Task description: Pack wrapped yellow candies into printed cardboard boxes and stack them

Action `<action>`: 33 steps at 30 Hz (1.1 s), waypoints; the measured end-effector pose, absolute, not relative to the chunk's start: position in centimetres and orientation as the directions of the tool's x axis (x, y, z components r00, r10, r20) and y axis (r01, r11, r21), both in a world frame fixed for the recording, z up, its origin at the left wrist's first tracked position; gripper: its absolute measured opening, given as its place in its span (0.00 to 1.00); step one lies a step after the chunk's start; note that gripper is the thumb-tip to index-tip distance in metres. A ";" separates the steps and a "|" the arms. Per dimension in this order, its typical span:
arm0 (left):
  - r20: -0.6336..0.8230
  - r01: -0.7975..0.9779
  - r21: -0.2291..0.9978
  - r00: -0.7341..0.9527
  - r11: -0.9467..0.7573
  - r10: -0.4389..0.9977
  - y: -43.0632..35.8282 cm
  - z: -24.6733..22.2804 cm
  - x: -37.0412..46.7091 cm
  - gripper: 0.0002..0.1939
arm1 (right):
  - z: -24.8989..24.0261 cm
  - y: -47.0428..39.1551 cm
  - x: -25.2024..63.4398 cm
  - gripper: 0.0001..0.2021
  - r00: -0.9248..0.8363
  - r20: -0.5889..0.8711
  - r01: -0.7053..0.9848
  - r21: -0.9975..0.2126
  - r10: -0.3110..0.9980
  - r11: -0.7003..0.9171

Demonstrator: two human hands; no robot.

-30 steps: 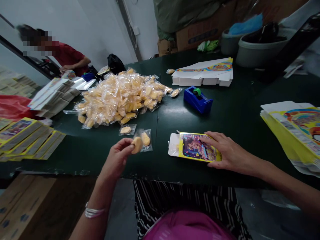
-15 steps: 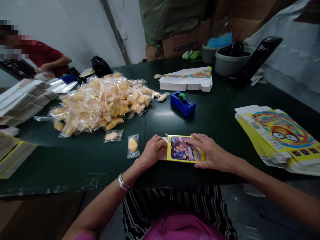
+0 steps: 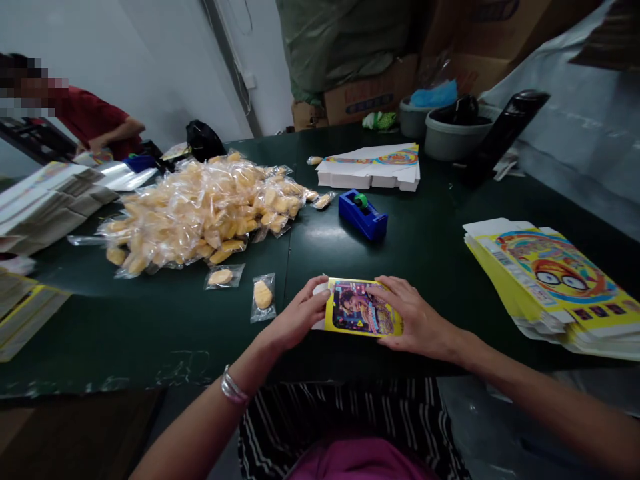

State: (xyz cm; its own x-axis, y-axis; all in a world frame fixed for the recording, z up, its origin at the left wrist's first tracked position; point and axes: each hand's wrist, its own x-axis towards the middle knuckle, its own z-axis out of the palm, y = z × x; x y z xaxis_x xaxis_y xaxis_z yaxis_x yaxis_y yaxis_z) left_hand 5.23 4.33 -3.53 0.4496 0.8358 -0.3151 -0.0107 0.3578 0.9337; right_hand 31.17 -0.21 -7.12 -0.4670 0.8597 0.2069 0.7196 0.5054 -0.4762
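Observation:
A small yellow printed cardboard box (image 3: pixel 364 308) lies near the table's front edge, between my two hands. My left hand (image 3: pixel 306 309) is closed on the box's left end, where white flaps show beside the fingers. My right hand (image 3: pixel 411 312) wraps round the right end, thumb at the near side and fingers over the printed face. To the left lie two clear-wrapped yellowish pieces, one wrapped piece (image 3: pixel 263 295) nearer my left hand and another wrapped piece (image 3: pixel 220 276) farther left. What is inside the box is hidden.
A large heap of wrapped pieces (image 3: pixel 200 210) covers the left-centre table (image 3: pixel 150 333). Beyond the box stands a blue tape dispenser (image 3: pixel 363 215). Flat cartons are stacked at right (image 3: pixel 555 273) and back (image 3: pixel 370 167). Grey buckets (image 3: pixel 453 137) stand behind. A person in red (image 3: pixel 97 120) is at far left.
The clear wrapper seen at the box's left opening no longer shows; white flaps are there now. My left fingers have shifted from a pinch to lying along that end.

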 end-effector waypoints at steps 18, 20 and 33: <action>0.177 0.205 0.962 0.040 -0.181 0.983 2.9 3.6 1.8 0.14 | -2.9 -1.6 24.8 0.35 -0.108 0.047 -0.092 -0.995 0.993 0.037; 0.012 0.079 0.997 0.060 -0.017 0.998 0.6 1.1 1.6 0.22 | -3.8 -3.2 24.1 0.35 -0.064 0.043 -0.116 -0.993 0.997 0.035; -0.250 -0.005 0.968 0.133 0.252 0.959 -9.5 -5.6 1.7 0.07 | -6.7 -13.0 24.7 0.18 -0.209 -0.234 0.048 -0.972 0.949 -0.229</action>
State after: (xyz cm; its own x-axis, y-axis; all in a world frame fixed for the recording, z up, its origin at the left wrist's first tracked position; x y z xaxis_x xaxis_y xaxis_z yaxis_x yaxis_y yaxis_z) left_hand 1.67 -9.49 -5.62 0.1335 0.9591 -0.2495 -0.0045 0.2524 0.9676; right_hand 24.71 -13.01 -6.70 -0.2093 0.9494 -0.2339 0.0475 -0.2291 -0.9722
